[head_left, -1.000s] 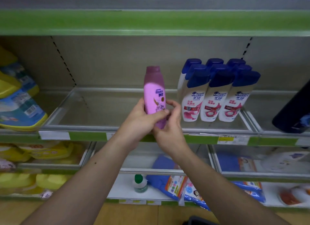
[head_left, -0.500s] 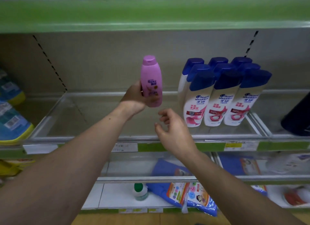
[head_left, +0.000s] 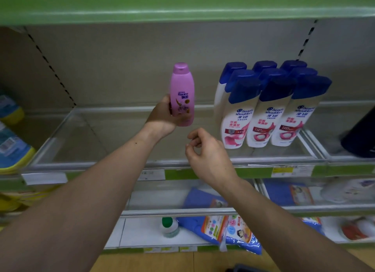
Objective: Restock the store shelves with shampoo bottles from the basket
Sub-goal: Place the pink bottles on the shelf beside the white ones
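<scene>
While left hand (head_left: 162, 119) grips pink bottle (head_left: 182, 93), right hand (head_left: 207, 156) hangs below.

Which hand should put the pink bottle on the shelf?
Left. The left hand grips the pink bottle upright over the shelf; the right hand is lower, loosely curled, holding nothing.

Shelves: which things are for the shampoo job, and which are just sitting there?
For the job: pink shampoo bottle, left hand holding it, right hand, clear shelf tray, white-and-blue shampoo bottles.
Just sitting: blue pouches, green-capped bottle, blue-and-yellow packs, dark bottle.
</scene>
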